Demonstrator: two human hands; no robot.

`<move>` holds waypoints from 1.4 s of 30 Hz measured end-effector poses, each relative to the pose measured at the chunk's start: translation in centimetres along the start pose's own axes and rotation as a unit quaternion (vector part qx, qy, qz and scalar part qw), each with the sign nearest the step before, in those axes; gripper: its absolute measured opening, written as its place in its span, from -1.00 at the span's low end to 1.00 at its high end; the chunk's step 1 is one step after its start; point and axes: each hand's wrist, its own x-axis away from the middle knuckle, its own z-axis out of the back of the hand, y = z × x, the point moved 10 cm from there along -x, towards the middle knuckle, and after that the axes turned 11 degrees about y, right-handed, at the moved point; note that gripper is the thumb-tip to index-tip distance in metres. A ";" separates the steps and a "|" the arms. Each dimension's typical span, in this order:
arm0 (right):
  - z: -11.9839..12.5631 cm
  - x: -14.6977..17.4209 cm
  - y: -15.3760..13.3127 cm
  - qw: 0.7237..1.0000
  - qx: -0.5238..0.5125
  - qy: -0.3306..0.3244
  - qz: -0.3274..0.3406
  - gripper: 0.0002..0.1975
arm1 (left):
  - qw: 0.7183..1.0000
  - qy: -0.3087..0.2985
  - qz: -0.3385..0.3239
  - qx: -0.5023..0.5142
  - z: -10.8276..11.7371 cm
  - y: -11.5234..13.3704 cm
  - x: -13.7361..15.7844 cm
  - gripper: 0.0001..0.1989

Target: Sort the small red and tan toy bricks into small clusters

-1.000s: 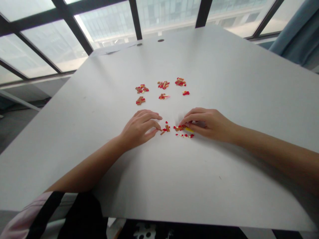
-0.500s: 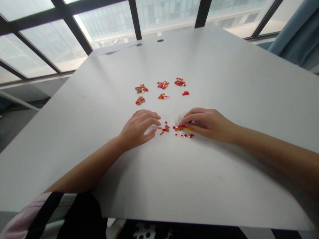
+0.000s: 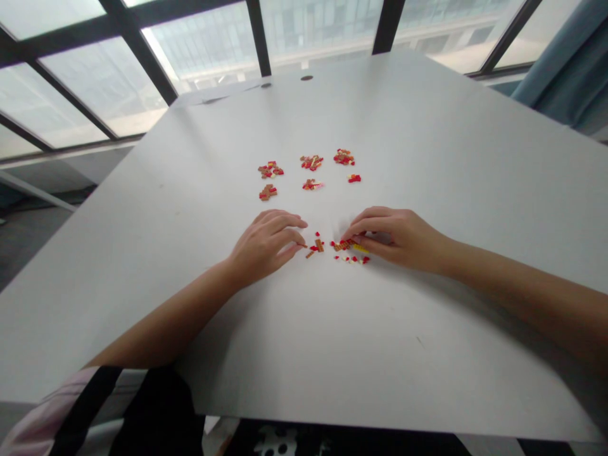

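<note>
My left hand (image 3: 270, 240) pinches a thin brown building brick (image 3: 303, 245) between thumb and index finger, low over the table. Just right of those fingertips lies a loose group of brown and red bricks (image 3: 318, 244). My right hand (image 3: 394, 234) has its thumb and fingertips closed on a brown, red and yellow brick assembly (image 3: 342, 245); the hand covers part of it. A yellow section (image 3: 361, 249) shows beneath the right thumb. In front of the assembly runs a row of small red and white bricks (image 3: 352, 259).
The white table (image 3: 304, 354) carries several small brick piles farther back, among them a left pile (image 3: 270, 170), a middle pile (image 3: 311, 163) and a right pile (image 3: 344, 157). Windows (image 3: 204, 50) stand behind the table, and a blue curtain (image 3: 565, 69) hangs at the far right.
My left thumb and index finger have closed on the thin brown brick, which lay between them before. The right hand stays in place.
</note>
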 end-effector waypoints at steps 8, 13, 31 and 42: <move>-0.3 0.1 0.4 1.000 -0.008 -0.010 -0.012 -0.75 | 1.000 0.007 0.004 -0.013 0.1 -0.2 0.0 -0.94; -0.1 0.0 0.2 1.000 -0.007 -0.007 -0.010 -0.75 | 1.000 0.003 0.013 -0.006 0.0 -0.3 0.0 -0.93; -0.3 0.3 0.2 1.000 0.005 -0.007 -0.002 -0.77 | 1.000 0.015 0.001 0.024 0.5 0.1 -0.1 -0.92; -0.3 0.2 0.5 1.000 0.000 -0.005 -0.006 -0.77 | 0.992 -0.034 0.113 -0.032 -0.1 -1.2 0.1 -0.58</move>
